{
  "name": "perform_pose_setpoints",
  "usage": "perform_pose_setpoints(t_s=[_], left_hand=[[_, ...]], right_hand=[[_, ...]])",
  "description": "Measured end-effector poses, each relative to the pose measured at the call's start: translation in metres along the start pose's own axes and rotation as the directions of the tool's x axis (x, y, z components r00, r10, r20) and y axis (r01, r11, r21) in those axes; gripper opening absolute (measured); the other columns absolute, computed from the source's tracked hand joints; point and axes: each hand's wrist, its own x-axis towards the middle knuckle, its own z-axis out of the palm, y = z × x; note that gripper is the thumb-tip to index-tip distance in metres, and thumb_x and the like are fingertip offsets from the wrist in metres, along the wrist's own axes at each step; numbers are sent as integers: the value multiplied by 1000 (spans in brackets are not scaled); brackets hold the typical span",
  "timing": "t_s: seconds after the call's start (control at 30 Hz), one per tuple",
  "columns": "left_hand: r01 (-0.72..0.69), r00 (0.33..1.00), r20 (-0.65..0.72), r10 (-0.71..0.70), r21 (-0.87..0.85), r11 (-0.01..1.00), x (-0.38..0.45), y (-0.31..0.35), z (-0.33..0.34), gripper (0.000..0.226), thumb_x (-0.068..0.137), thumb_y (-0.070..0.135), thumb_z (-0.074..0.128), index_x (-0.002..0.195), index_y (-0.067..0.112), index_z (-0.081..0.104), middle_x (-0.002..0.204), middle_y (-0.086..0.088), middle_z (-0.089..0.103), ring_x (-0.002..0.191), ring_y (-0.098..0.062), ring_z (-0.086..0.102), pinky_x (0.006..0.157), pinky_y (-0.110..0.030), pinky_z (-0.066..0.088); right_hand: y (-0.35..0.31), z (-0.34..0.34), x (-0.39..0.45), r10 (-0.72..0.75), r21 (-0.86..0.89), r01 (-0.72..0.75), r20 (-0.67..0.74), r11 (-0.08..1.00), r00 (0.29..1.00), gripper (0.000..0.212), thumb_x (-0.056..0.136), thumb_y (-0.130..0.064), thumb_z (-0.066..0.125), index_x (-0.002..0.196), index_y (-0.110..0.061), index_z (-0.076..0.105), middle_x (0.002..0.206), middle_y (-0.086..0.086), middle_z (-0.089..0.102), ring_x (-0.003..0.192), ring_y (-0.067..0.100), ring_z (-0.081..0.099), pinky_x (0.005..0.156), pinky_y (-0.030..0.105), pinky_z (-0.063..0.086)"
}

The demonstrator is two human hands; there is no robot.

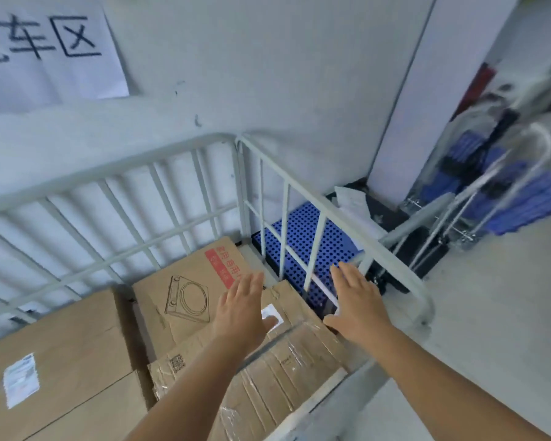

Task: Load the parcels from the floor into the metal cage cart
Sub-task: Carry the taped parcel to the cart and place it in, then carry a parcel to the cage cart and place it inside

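Both hands spread, empty, left hand (240, 308) and right hand (358, 299) above taped brown cardboard parcel (287, 370) inside white metal cage cart (341, 214) | Step: parcel apparently placed | Next: likely fetch another.

The pale grey metal cage cart (299, 173) holds plain brown cardboard parcels: one (191, 281) bears a red label and a black line drawing, one (54, 361) a white label. Beside its right rail lies a blue plastic pallet (303, 237) dotted with dark holes.
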Motion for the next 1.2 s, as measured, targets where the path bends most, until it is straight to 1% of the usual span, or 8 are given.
perform_pose_setpoints(t_s=[0.13,0.27,0.43,0.63,0.83,0.97,1.07,1.2], left_hand=[[-179,984,26,179,28,983,-9,54,-19,87,92,43,57,155,24,1,162,2,7,148,-20,9,121,-40,11],[-354,935,32,353,52,934,-19,111,-24,86,92,46,55,155,25,0,162,2,8,149,-19,8,121,-37,10],[-538,843,82,532,94,837,-40,183,-17,83,94,47,52,155,24,0,162,2,8,148,-19,10,120,-40,11],[-709,705,184,685,137,692,-91,262,17,84,94,48,51,155,23,0,161,1,10,148,-21,12,120,-38,14],[-841,540,305,785,149,520,-172,313,62,83,94,50,49,155,21,0,161,-2,13,147,-21,15,120,-38,14],[-908,418,357,835,142,394,-224,339,87,81,95,51,47,155,21,2,160,-1,16,146,-20,18,118,-35,18],[-954,299,381,875,105,281,-261,359,103,79,95,51,47,155,19,6,159,-1,21,144,-19,25,116,-33,23],[-988,152,420,895,33,152,-305,389,122,77,96,48,47,155,19,7,158,-1,23,143,-18,26,115,-32,24]], right_hand=[[26,-28,-49,130,55,-125,-105,991,986,97,90,-45,62,156,-22,-4,164,0,-5,151,23,-2,120,44,9],[61,-44,-103,253,130,-232,-176,964,952,93,91,-41,60,157,-20,-3,164,-2,-5,151,21,-2,121,42,8],[106,-44,-175,427,203,-386,-233,900,874,92,92,-40,58,156,-21,-5,164,-2,-7,151,20,-4,122,41,6],[153,-17,-278,632,283,-573,-203,769,748,94,93,-42,58,156,-21,-7,164,-1,-9,151,22,-6,121,42,3],[168,17,-393,785,318,-725,-123,611,607,94,95,-42,56,155,-19,-12,163,0,-14,151,22,-10,121,42,1],[166,41,-464,866,345,-803,-68,486,495,95,95,-42,55,155,-18,-13,163,1,-15,151,23,-11,121,42,1],[163,58,-513,916,372,-844,-50,386,398,94,94,-43,56,156,-19,-10,164,2,-12,151,24,-8,122,42,2],[157,82,-570,970,396,-888,-28,233,242,93,93,-43,58,156,-19,-7,164,1,-7,151,24,-4,122,42,5]])
